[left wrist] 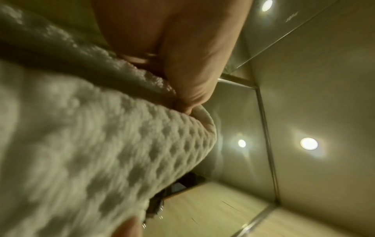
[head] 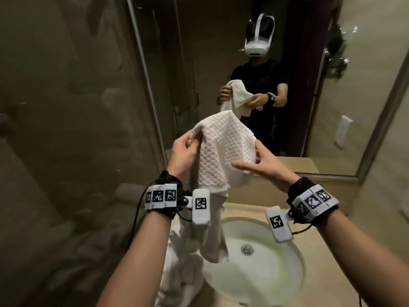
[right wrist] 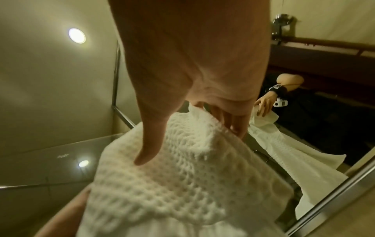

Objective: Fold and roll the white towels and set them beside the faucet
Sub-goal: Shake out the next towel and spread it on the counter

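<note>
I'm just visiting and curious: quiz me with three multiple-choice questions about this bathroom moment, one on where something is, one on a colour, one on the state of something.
1. Where is the towel being worked on?
A. Flat on the counter
B. Held up in the air above the sink
C. Hanging on a wall hook

2. What colour is that towel?
A. White
B. Blue
C. Grey

3. What state is it in?
A. Tightly rolled
B. Neatly folded square
C. Loose and draped, not yet rolled

Answers:
1 B: the left hand and right hand hold the waffle towel over the sink.
2 A: its weave shows white in every view.
3 C: it hangs slack from the fingers, its tail trailing down.
</note>
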Available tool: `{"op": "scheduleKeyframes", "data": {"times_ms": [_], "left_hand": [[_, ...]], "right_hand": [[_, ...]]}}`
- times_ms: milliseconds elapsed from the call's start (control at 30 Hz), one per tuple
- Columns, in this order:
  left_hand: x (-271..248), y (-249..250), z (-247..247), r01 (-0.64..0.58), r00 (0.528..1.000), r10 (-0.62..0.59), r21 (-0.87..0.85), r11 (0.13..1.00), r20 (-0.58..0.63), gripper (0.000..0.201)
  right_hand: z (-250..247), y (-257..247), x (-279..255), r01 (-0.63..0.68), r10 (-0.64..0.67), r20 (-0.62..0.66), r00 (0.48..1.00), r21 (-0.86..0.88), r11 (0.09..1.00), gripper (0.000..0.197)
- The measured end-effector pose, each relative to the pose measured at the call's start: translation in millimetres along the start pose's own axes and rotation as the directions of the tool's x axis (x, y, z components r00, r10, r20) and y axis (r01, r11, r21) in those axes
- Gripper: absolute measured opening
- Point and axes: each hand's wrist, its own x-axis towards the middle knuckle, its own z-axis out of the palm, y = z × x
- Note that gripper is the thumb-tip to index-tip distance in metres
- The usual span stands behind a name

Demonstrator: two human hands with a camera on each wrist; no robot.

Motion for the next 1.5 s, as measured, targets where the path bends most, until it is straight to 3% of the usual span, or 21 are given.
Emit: {"op": "scheduleKeyframes", "data": {"times_ms": [100, 200, 300, 400, 500, 600, 700, 767, 800, 867, 967, 1033, 1200, 1333, 1400, 1500], "left_hand": [[3, 17, 43, 0.006, 0.99, 0.008, -0.097, 0.995, 0.143, 0.022], [8, 25, 75, 0.077, 0.97, -0.032, -0.178, 0.981, 0.243, 0.02], [10, 25, 97, 0.138, 0.955, -0.069, -0.226, 0.964, 0.287, 0.018], [8, 18, 117, 0.101, 0.974, -0.064, -0.161, 0.982, 0.219, 0.02], [-1, 1, 133, 0.096, 0.973, -0.076, -0.084, 0.992, 0.22, 0.045], [-19, -15, 150, 0.066, 0.91, -0.058, -0.006, 0.998, 0.41, 0.073], [-41, -32, 172, -0.132, 0.809, 0.036, 0.122, 0.984, 0.587, 0.107], [-55, -46, 190, -0.243, 0.784, 0.063, 0.212, 0.947, 0.617, 0.117], [-61, -52, 199, -0.241, 0.809, 0.059, 0.238, 0.941, 0.585, 0.112], [-70, -60, 216, -0.172, 0.87, 0.045, 0.216, 0.961, 0.491, 0.084], [-74, -62, 232, -0.21, 0.889, 0.094, 0.216, 0.954, 0.449, 0.03], [-66, -57, 236, -0.185, 0.907, 0.09, 0.197, 0.963, 0.411, 0.013], [-29, -27, 237, -0.228, 0.932, 0.17, 0.153, 0.961, 0.321, 0.01], [-10, -4, 243, -0.278, 0.917, 0.214, 0.152, 0.949, 0.337, 0.011], [-8, -1, 245, -0.282, 0.912, 0.206, 0.175, 0.944, 0.355, 0.012], [-11, -2, 242, -0.247, 0.907, 0.167, 0.168, 0.954, 0.387, 0.015]], "right_hand": [[-16, -2, -13, -0.036, 0.036, 0.056, 0.998, -0.01, 0.999, 0.077], [-35, -7, -26, -0.08, 0.078, 0.066, 0.995, 0.041, 0.996, 0.051], [-54, -8, -38, -0.076, 0.075, -0.084, 0.994, -0.007, 0.997, 0.035], [-79, -5, -47, -0.047, 0.052, -0.284, 0.957, 0.024, 0.999, 0.03], [-105, -3, -58, -0.061, 0.076, -0.408, 0.91, 0.05, 0.997, 0.017], [-121, 2, -72, -0.105, 0.119, -0.462, 0.879, 0.056, 0.993, 0.007], [-132, 12, -82, -0.136, 0.16, -0.523, 0.837, 0.085, 0.987, 0.009], [-140, 16, -88, -0.147, 0.194, -0.552, 0.811, 0.129, 0.981, 0.01], [-144, 18, -90, -0.151, 0.211, -0.555, 0.805, 0.153, 0.977, 0.013], [-151, 21, -96, -0.164, 0.241, -0.554, 0.797, 0.185, 0.969, 0.02], [-161, 25, -104, -0.187, 0.259, -0.569, 0.78, 0.184, 0.965, 0.025], [-171, 29, -113, -0.208, 0.263, -0.572, 0.777, 0.162, 0.965, 0.028], [-200, 37, -139, -0.262, 0.299, -0.54, 0.787, 0.148, 0.954, 0.035], [-213, 29, -143, -0.244, 0.305, -0.607, 0.733, 0.185, 0.952, 0.019], [-221, 25, -142, -0.241, 0.36, -0.622, 0.695, 0.271, 0.932, 0.019], [-226, 22, -144, -0.216, 0.426, -0.593, 0.683, 0.394, 0.894, 0.022]]}}
